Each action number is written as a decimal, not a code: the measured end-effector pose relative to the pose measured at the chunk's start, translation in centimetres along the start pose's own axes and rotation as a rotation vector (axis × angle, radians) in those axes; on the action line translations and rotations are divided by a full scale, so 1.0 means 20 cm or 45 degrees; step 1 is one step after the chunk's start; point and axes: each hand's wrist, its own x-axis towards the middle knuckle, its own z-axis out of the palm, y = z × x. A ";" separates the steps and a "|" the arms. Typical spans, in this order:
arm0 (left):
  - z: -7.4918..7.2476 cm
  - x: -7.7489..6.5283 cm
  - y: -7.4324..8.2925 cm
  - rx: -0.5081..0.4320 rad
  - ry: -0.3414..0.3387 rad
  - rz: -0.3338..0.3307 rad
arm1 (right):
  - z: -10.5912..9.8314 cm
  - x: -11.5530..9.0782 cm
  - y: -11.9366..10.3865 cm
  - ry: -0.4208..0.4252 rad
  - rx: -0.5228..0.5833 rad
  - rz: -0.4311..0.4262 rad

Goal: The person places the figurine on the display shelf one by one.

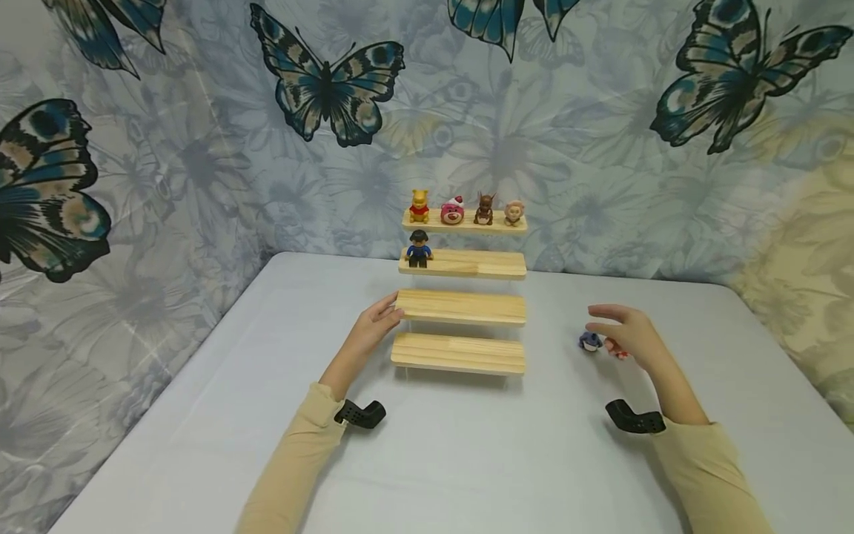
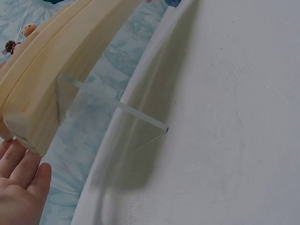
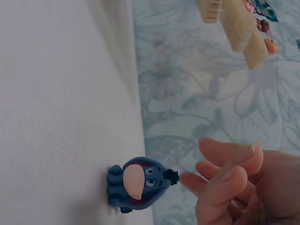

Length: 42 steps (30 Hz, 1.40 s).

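My left hand (image 1: 376, 325) touches the left end of the third wooden shelf down (image 1: 460, 306) on a four-step stand, and the left wrist view shows the fingers (image 2: 18, 164) right at the shelf's end. Over the table to the right, my right hand (image 1: 630, 337) hovers with loosely bent fingers and nothing visible between them. Close by its fingertips, a blue donkey figurine (image 3: 138, 183) with a pale muzzle sits on the white table. A small red-and-pink figurine (image 1: 622, 355) lies under the right hand, partly hidden by it.
On the top shelf (image 1: 467, 227) stand several figurines, among them a yellow bear (image 1: 419, 206) and a pink bear (image 1: 452, 211). A dark-haired toy figure (image 1: 419, 250) in blue stands on the second shelf's left. Butterfly-patterned cloth (image 1: 367, 193) hangs behind the table (image 1: 467, 460).
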 end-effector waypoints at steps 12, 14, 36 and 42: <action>0.00 -0.02 0.01 -0.028 -0.060 -0.031 | -0.03 0.00 0.03 -0.057 -0.076 0.102; -0.02 -0.03 0.01 -0.011 -0.055 -0.022 | -0.02 0.02 0.02 -0.075 -0.098 0.100; -0.02 -0.03 0.00 -0.018 -0.122 0.047 | 0.02 0.00 0.03 -0.088 -0.312 0.074; 0.01 -0.07 0.08 -0.011 -0.130 0.033 | 0.02 0.01 0.04 -0.065 -0.366 0.053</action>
